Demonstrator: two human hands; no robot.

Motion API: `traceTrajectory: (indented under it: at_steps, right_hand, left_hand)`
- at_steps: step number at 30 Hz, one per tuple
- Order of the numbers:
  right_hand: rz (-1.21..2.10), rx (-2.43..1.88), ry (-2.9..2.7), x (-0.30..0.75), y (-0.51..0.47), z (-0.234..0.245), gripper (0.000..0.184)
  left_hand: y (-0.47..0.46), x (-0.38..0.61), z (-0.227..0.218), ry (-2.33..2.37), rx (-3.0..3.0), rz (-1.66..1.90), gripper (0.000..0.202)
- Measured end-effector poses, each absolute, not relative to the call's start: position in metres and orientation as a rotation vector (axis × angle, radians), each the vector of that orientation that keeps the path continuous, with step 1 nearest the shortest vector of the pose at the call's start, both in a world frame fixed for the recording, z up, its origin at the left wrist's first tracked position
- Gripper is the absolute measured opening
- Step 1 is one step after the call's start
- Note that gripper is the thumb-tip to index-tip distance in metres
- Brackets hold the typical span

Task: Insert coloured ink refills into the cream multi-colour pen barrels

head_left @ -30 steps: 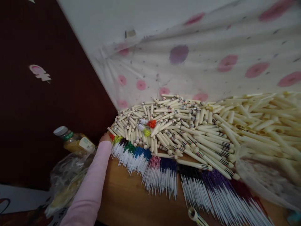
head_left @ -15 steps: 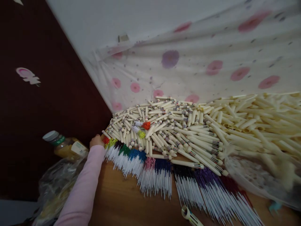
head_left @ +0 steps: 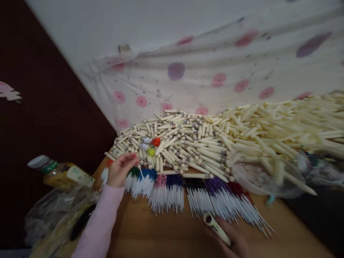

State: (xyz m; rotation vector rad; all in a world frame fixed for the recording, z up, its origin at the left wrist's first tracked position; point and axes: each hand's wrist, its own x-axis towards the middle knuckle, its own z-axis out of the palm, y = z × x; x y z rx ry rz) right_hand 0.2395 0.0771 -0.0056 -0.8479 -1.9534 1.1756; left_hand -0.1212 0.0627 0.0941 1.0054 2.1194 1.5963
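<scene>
Forearm in a pink sleeve (head_left: 100, 218) slants up toward the pen heap's near left edge, the left hand (head_left: 122, 169) bent inward at its end. Nearer than the pen heap (head_left: 172, 143), below its right end, comes the blurred right hand (head_left: 238, 240). Fanned refills (head_left: 168, 191) line the heap's near side, between it and that hand. A bottle (head_left: 64, 172) lies left of the heap; pale tubes (head_left: 268, 132) and a clear bag (head_left: 252, 175) sit to its right. Left fingertips pinch a thin refill (head_left: 140, 170) just before the heap; right fingers curl around an open-ended barrel (head_left: 220, 230).
</scene>
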Motion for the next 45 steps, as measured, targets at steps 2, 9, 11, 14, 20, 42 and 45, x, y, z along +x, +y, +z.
traceTrajectory:
  at_steps: [2,9,11,14,20,42,45]
  right_hand:
    - [1.22,-0.863,-1.906,0.237,0.075,0.002,0.036]
    - [1.389,-0.825,-1.76,0.232,0.074,0.011,0.049]
    - [1.404,-0.795,-1.762,0.231,0.073,0.01,0.055]
    - [1.425,-0.766,-1.752,0.231,0.073,0.011,0.057]
    - [1.524,-0.78,-1.682,0.233,0.075,0.01,0.056]
    - [1.282,-0.762,-1.82,0.243,0.072,0.004,0.045]
    - [1.305,-0.747,-1.864,0.242,0.074,0.008,0.049]
  left_hand:
    - [0.057,-0.06,0.086,1.882,1.057,1.571,0.035]
    - [0.035,0.075,0.067,1.436,0.919,1.556,0.018]
    - [0.035,0.083,0.065,1.397,0.849,1.591,0.023]
    - [0.036,0.086,0.062,1.362,0.76,1.605,0.029]
    - [0.033,0.083,0.06,1.207,0.661,1.565,0.028]
    - [0.014,0.048,0.097,1.241,0.454,1.789,0.02]
    - [0.019,0.051,0.095,1.261,0.453,1.77,0.022]
